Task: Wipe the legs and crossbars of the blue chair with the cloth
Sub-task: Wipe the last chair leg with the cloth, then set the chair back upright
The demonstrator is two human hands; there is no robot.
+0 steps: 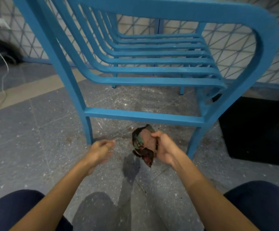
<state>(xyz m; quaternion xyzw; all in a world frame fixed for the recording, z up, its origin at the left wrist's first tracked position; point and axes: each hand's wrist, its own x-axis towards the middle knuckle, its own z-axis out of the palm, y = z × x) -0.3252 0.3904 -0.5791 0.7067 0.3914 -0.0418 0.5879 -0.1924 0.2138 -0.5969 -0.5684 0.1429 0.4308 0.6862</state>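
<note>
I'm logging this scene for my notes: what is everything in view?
chair: one, blue, centre, standing on the floor
cloth: one, dark patterned, bunched, in front of the chair
box: one, black, right of the chair
cord: one, white, far left
floor: one, grey speckled tiles, all around
wall: one, pale lined tiles, behind the chair
left hand: one, holds nothing, near the chair's leg
right hand: one, grips the cloth
knees: two, dark blue trousers, bottom corners

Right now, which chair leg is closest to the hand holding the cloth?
The near right leg, just beside the right hand gripping the cloth; the others stand farther off.
</note>
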